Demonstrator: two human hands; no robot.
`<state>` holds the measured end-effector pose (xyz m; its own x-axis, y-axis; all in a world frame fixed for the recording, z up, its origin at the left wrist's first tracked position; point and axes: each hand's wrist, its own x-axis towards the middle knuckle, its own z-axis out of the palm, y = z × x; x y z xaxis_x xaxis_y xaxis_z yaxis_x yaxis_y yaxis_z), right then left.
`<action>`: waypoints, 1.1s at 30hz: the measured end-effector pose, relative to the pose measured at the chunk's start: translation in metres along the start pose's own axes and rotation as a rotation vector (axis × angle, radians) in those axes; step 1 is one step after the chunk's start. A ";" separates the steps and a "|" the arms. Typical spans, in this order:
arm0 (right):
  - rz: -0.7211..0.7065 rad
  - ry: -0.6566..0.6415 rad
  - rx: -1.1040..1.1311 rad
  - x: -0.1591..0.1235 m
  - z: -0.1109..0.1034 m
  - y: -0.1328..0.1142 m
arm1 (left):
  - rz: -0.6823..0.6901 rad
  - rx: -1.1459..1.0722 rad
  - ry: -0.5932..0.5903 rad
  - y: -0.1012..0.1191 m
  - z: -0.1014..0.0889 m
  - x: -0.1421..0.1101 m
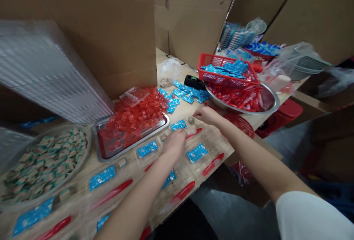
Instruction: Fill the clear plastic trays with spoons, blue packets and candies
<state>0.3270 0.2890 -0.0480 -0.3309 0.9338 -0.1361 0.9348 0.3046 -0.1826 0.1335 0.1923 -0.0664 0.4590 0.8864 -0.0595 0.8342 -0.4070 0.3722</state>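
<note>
My left hand (pixel 174 143) is over the clear plastic trays, its fingers curled down beside a blue packet (pixel 178 125) and a red plastic stick (pixel 194 133). What lies under those fingertips is hidden. My right hand (pixel 207 115) is at the trays' far right edge, fingers bent together in a pinch near a small striped block (pixel 191 121); anything in that pinch is too small to make out. Several tray compartments hold blue packets like this dotted one (pixel 197 153), striped blocks (pixel 122 162) and red sticks (pixel 212 164).
Left stand a bowl (pixel 87 147) of striped blocks and stacked clear trays (pixel 52 70). A metal tray (pixel 132 154) bears red translucent pieces (pixel 138 110). Loose blue packets (pixel 188 99) lie behind. At right, a red basket (pixel 203 60) rests on a metal bowl (pixel 272 109). Cardboard walls (pixel 96 29) enclose the back.
</note>
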 end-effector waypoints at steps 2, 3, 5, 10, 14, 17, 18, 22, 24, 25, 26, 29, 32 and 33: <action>0.052 -0.006 -0.020 0.000 0.003 -0.007 | -0.008 0.000 0.001 0.000 0.001 0.000; 0.079 -0.004 -0.029 0.000 0.004 -0.010 | -0.012 0.000 0.001 0.000 0.001 0.000; 0.126 0.003 -0.043 0.000 0.007 -0.015 | -0.021 0.001 0.002 0.000 0.002 0.000; 0.206 0.016 -0.057 0.001 0.012 -0.026 | -0.043 -0.008 -0.002 -0.001 0.004 0.001; 0.244 0.042 -0.047 -0.002 0.012 -0.027 | -0.039 -0.043 0.012 0.001 0.004 0.003; 0.274 0.128 -0.036 -0.008 0.003 -0.024 | 0.000 -0.102 0.044 0.002 -0.003 -0.001; 0.271 0.153 -0.030 -0.010 -0.001 -0.023 | 0.012 -0.120 0.059 0.001 -0.007 -0.006; 0.113 0.178 0.054 -0.013 -0.013 -0.045 | 0.028 -0.227 0.238 -0.036 -0.033 -0.047; -0.104 0.131 0.153 -0.008 -0.013 -0.076 | -0.068 -0.232 0.374 -0.076 -0.048 -0.084; -0.225 0.096 0.207 -0.003 -0.011 -0.097 | -0.160 -0.199 0.429 -0.100 -0.056 -0.106; -0.338 0.058 0.250 0.003 -0.007 -0.122 | -0.273 -0.146 0.467 -0.125 -0.063 -0.129; -0.590 -0.030 0.275 0.025 0.006 -0.212 | -0.588 0.006 0.526 -0.196 -0.081 -0.197; -0.732 -0.048 0.178 0.053 0.024 -0.309 | -0.741 0.058 0.544 -0.242 -0.085 -0.242; -0.736 -0.040 0.149 0.063 0.031 -0.338 | -0.758 0.057 0.540 -0.250 -0.083 -0.249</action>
<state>-0.0141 0.2388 -0.0250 -0.8710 0.4899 0.0372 0.4435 0.8165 -0.3697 -0.2150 0.0919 -0.0675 -0.4067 0.8964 0.1761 0.8733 0.3250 0.3629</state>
